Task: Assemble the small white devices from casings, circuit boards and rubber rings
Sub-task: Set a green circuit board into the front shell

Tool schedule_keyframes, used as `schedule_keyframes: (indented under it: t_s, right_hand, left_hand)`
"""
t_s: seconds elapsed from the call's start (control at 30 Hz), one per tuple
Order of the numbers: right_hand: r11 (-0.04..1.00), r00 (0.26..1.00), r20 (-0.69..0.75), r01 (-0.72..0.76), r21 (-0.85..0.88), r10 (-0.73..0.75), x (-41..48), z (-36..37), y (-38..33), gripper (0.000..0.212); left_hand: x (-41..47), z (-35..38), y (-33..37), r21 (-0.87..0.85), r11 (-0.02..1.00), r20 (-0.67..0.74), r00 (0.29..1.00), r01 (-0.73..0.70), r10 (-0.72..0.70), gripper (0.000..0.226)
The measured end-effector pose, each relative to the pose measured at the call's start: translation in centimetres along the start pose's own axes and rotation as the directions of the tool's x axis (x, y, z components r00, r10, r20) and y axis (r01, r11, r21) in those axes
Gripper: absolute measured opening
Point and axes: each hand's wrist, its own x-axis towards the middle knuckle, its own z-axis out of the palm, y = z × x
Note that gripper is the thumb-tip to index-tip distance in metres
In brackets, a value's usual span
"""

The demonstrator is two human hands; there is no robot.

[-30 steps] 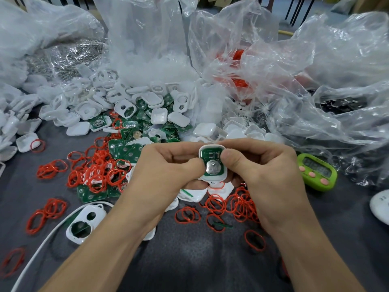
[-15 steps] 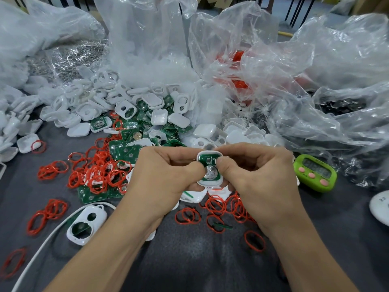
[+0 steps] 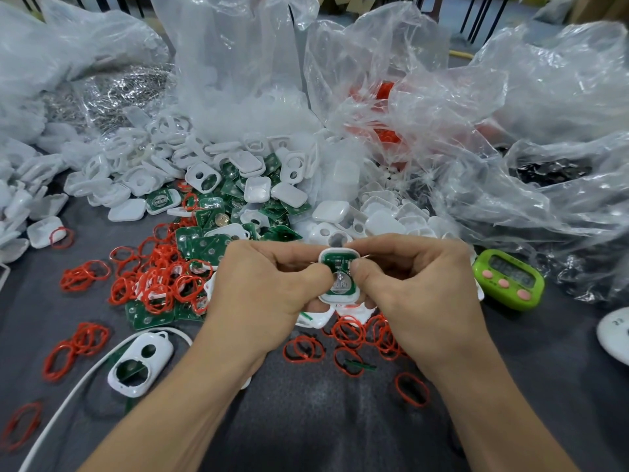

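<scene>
While my left hand and right hand both grip the one white casing between them, above the grey table cover at the middle of the view, my fingers curl behind its shell and my thumbs press on its open face. The green circuit board sits inside the casing, with the silver coin cell showing in its lower half. A second ago my thumbs lay out at the side rims and the whole board was bare. Now my left thumb and right thumb have closed in over the board and almost meet just above the cell. The casing has also sunk a little lower between my hands. I cannot tell whether the board is fully seated.

Nothing else has shifted. The red rubber rings lie heaped to the left of my left hand, with more scattered near my right wrist. Loose boards and the pile of empty white shells sit beyond my knuckles, in front of crumpled plastic bags. A two-holed white cover lies by my left forearm, just beside a white cable. The green timer stands just right of my right hand.
</scene>
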Motion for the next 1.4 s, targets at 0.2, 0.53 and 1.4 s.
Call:
schedule_keyframes:
  t_s: [0.2, 0.53, 1.4]
  right_hand:
    - [1.000, 1.000, 0.004, -0.005, 0.006, 0.005, 0.0, 0.1, 0.0, 0.024]
    - [0.999, 0.999, -0.033, -0.011, 0.049, 0.013, 0.3, -0.3, 0.4, 0.020]
    - [0.718, 0.987, 0.008, 0.121, -0.685, -0.158, 1.1, -1.2, 1.8, 0.029]
  left_hand:
    - [0.0, -0.1, 0.0, -0.006, 1.000, 0.009, 1.000, -0.010, 0.010, 0.028]
    - [0.8, -1.4, 0.0, -0.158, 0.974, 0.334, 0.937, 0.165, -0.104, 0.039]
    - [1.8, -2.0, -0.5, -0.160, 0.987, 0.103, 0.994, -0.031, 0.048, 0.063]
